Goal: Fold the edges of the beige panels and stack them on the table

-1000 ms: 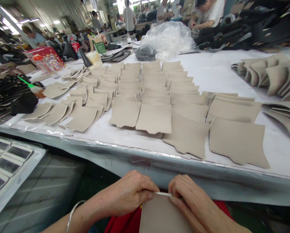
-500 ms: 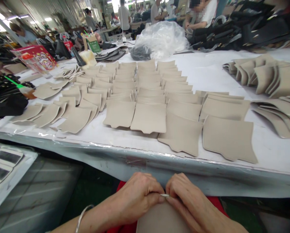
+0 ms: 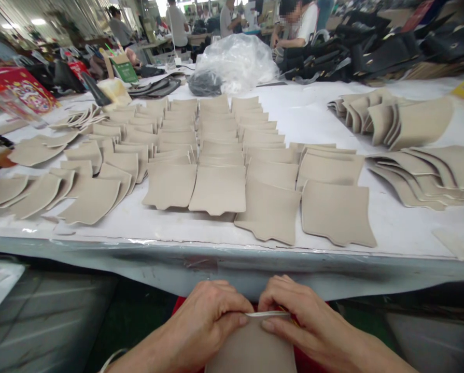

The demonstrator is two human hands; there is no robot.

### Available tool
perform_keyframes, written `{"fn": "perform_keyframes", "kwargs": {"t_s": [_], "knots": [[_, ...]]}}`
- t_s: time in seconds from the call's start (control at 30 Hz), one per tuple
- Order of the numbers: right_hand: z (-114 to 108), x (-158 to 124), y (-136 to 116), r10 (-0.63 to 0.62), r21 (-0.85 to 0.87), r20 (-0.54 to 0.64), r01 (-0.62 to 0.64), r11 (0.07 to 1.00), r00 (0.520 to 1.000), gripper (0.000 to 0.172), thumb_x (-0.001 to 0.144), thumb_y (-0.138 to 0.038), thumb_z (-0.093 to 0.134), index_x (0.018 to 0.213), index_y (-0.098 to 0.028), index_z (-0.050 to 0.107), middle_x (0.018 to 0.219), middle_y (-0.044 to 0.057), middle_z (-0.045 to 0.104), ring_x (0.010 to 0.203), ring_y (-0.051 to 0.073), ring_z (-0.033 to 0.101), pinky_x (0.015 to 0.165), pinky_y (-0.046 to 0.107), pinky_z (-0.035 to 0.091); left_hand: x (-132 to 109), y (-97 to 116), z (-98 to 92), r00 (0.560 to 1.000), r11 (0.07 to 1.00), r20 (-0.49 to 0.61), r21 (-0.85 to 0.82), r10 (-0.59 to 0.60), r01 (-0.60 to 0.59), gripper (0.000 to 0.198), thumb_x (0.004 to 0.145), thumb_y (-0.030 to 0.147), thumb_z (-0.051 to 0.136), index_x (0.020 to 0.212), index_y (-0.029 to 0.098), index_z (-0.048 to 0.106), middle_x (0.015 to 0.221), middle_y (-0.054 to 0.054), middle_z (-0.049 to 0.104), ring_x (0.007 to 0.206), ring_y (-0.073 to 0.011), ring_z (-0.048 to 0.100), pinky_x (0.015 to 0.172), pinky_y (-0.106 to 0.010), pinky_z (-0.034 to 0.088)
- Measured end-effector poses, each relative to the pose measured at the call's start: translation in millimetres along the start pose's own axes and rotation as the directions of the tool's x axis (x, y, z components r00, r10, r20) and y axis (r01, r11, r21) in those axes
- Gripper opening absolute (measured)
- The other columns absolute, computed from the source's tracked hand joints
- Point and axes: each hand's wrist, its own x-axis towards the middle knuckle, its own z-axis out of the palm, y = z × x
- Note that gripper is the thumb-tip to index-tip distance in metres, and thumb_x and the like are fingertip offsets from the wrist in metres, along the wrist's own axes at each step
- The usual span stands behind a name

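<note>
Both my hands hold one beige cut piece (image 3: 251,347) in my lap, below the table's front edge. My left hand (image 3: 204,326) pinches its top edge at the left, and my right hand (image 3: 294,321) pinches the same edge at the right. A thin pale folded strip shows along that edge between my thumbs. The lower part of the piece runs out of the frame. Red cloth shows under it.
The white table (image 3: 395,243) carries several overlapping rows of beige cut pieces (image 3: 220,186), with curved stacks (image 3: 403,124) at the right. A clear plastic bag (image 3: 235,65) and black goods lie at the back. Other people work at far tables.
My view has swung to the right, so the table's contents sit further left. My thumbs, close together half a second ago, have spread apart along the piece's top edge.
</note>
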Motion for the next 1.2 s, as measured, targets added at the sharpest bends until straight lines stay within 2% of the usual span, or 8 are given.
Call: {"fn": "perform_keyframes", "kwargs": {"t_s": [0.4, 0.53, 0.7, 0.83, 0.93, 1.03, 1.2], "knots": [[1.4, -3.0, 9.2, -0.056, -0.062, -0.058, 0.052, 0.997, 0.997, 0.016, 0.093, -0.014, 0.062, 0.08, -0.021, 0.056, 0.079, -0.002, 0.057, 0.08, 0.018, 0.053, 0.074, 0.029, 0.038, 5.1, 2.2, 2.8, 0.999, 0.996, -0.007, 0.078, -0.04, 0.041, 0.015, 0.09, 0.018, 0.057, 0.088, 0.021, 0.071, 0.081, 0.001, 0.066, 0.082, -0.0147, 0.057, 0.072, -0.025, 0.035], [4.2, 0.1, 9.5, -0.086, -0.073, -0.084, 0.08, 0.994, 0.993, 0.017, 0.093, -0.016, 0.064, 0.079, -0.02, 0.056, 0.078, -0.003, 0.056, 0.079, 0.018, 0.052, 0.073, 0.03, 0.037, 12.5, 3.7, 9.2, 1.0, 0.993, 0.003, 0.119, 0.014, -0.015, 0.018, 0.094, 0.024, 0.055, 0.084, 0.02, 0.07, 0.079, 0.0, 0.066, 0.08, -0.0148, 0.059, 0.07, -0.026, 0.036], [4.4, -3.3, 15.4, -0.092, -0.051, -0.106, 0.087, 0.995, 0.99, 0.014, 0.094, -0.021, 0.063, 0.08, -0.02, 0.059, 0.074, -0.002, 0.056, 0.076, 0.018, 0.052, 0.071, 0.03, 0.035, 17.3, 0.9, 15.1, 0.999, 0.996, 0.0, 0.08, 0.049, -0.049, 0.022, 0.094, 0.026, 0.056, 0.08, 0.018, 0.071, 0.075, 0.0, 0.067, 0.075, -0.0142, 0.06, 0.069, -0.026, 0.035], [1.7, -8.7, 22.1, -0.047, 0.051, -0.108, 0.053, 0.997, 0.993, 0.012, 0.09, -0.019, 0.061, 0.079, -0.02, 0.061, 0.076, -0.001, 0.058, 0.074, 0.017, 0.054, 0.068, 0.027, 0.036, 16.4, -1.5, 15.3, 1.0, 1.0, -0.01, 0.017, 0.022, -0.022, 0.018, 0.091, 0.024, 0.059, 0.078, 0.018, 0.071, 0.072, 0.001, 0.066, 0.072, -0.0129, 0.059, 0.067, -0.024, 0.034], [1.5, -10.6, 25.9, 0.005, 0.109, -0.091, 0.005, 0.994, 0.996, 0.014, 0.091, -0.024, 0.06, 0.077, -0.019, 0.061, 0.076, -0.001, 0.058, 0.072, 0.016, 0.054, 0.065, 0.026, 0.035, 15.5, -1.1, 15.1, 1.0, 1.0, -0.018, 0.019, 0.019, -0.019, 0.018, 0.09, 0.022, 0.06, 0.077, 0.018, 0.071, 0.07, 0.001, 0.065, 0.07, -0.0123, 0.058, 0.066, -0.024, 0.033], [3.5, -10.9, 25.9, 0.04, 0.113, -0.088, -0.03, 0.993, 0.995, 0.02, 0.092, -0.031, 0.058, 0.076, -0.019, 0.059, 0.075, -0.002, 0.057, 0.069, 0.015, 0.052, 0.063, 0.025, 0.034, 16.4, 0.8, 15.7, 0.999, 0.999, -0.037, 0.044, 0.026, -0.024, 0.019, 0.091, 0.019, 0.059, 0.076, 0.018, 0.071, 0.07, 0.001, 0.065, 0.07, -0.0122, 0.059, 0.066, -0.023, 0.033], [5.7, -11.1, 21.8, 0.086, 0.102, -0.108, -0.075, 0.992, 0.99, 0.022, 0.091, -0.032, 0.057, 0.073, -0.02, 0.057, 0.07, -0.003, 0.057, 0.066, 0.015, 0.05, 0.062, 0.026, 0.032, 20.1, 4.9, 14.3, 0.999, 0.999, -0.028, 0.041, -0.027, 0.028, 0.017, 0.089, 0.019, 0.059, 0.079, 0.019, 0.073, 0.074, 0.001, 0.068, 0.074, -0.0133, 0.061, 0.068, -0.023, 0.034]]}}
